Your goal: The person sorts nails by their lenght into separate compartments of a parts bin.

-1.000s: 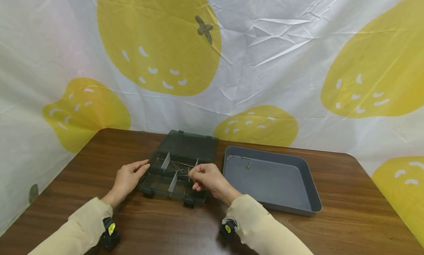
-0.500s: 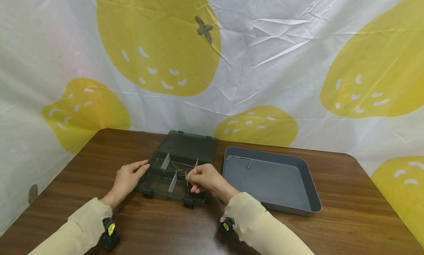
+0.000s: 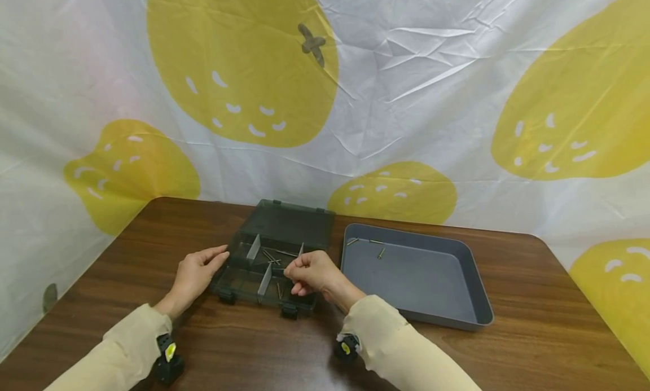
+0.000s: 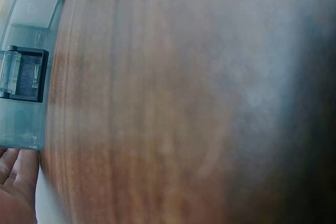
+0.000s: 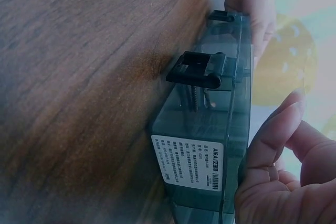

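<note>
A dark, see-through compartment box [image 3: 241, 286] stands with its lid [image 3: 286, 222] folded back on the table. Against its left side rests my left hand [image 3: 193, 273], fingers fairly straight; the left wrist view shows those fingers [image 4: 23, 174] touching the box's end wall. Over the front right compartment hovers my right hand [image 3: 320, 275], its fingers loosely bent and thumb near the index finger. Nothing shows between those fingertips in the right wrist view. Screws [image 3: 279, 290] lie in the front right compartment, partly covered by this hand. Several more screws [image 3: 271, 257] lie in the back middle compartment.
To the right of the box is a grey tray [image 3: 416, 284] with 3 screws [image 3: 381, 254] near its back left. Pale dividers [image 3: 265, 279] stand up inside the box. A lemon-print cloth [image 3: 396, 126] hangs behind the wooden table [image 3: 244, 351].
My right hand, which pinched a screw upright, has moved slightly left and let it go. That screw now lies in the front right compartment. My left hand has stayed in place.
</note>
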### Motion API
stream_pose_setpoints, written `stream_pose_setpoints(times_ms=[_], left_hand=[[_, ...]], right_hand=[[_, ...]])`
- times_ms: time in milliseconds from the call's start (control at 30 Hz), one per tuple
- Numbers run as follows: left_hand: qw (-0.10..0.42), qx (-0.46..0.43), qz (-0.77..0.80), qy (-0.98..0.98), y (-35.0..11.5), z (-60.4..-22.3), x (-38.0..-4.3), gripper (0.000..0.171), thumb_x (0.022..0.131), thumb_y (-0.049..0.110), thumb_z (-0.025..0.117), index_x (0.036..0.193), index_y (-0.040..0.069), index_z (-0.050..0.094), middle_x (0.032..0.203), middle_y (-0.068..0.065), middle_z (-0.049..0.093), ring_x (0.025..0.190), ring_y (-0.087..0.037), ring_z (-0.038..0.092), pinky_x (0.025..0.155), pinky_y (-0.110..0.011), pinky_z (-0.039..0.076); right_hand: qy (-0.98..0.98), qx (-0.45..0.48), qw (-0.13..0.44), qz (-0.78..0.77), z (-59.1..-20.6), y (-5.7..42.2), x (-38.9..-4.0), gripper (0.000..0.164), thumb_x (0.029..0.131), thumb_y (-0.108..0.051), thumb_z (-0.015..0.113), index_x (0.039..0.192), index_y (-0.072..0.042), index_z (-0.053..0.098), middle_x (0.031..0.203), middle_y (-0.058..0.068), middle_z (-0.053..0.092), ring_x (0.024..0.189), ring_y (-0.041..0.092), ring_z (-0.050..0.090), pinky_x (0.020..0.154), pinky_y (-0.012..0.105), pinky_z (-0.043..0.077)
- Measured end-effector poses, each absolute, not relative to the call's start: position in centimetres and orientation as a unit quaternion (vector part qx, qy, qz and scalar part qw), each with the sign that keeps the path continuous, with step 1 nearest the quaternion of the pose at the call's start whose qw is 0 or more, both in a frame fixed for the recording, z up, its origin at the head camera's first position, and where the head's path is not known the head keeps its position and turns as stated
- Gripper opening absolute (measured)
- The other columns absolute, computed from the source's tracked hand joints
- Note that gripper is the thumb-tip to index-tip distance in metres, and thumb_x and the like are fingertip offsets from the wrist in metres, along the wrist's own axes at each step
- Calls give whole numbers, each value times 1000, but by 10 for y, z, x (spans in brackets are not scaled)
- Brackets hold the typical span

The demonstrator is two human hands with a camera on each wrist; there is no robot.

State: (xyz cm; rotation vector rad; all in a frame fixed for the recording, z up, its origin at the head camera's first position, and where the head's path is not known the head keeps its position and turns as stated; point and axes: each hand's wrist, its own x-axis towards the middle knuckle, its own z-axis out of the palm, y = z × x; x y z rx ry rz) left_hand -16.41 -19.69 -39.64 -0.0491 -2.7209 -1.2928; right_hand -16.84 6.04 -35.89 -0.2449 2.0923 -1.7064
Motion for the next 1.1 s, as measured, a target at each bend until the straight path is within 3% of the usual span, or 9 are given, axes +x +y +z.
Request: stream_pose_setpoints(times_ms=[500,1100], left_hand=[[60,-6,-435,-898,-198,-398,-163,46,98,34,51,130,1,56,129,-20,56,118,-37,53,93,-51,47],[63,-11,-435,-898,-197,-397,-165,45,98,32,51,130,1,56,129,-21,55,119,-38,52,94,-51,46]], right_hand=[[740,-66,190,-642,-355,75,-172,23,90,-3,58,103,16,60,61,-1,55,46,1,55,45,13,46],[737,24,120,-664,-314,185,-213,20,95,-12,57,103,6,57,58,-4,55,48,1,55,47,14,48]])
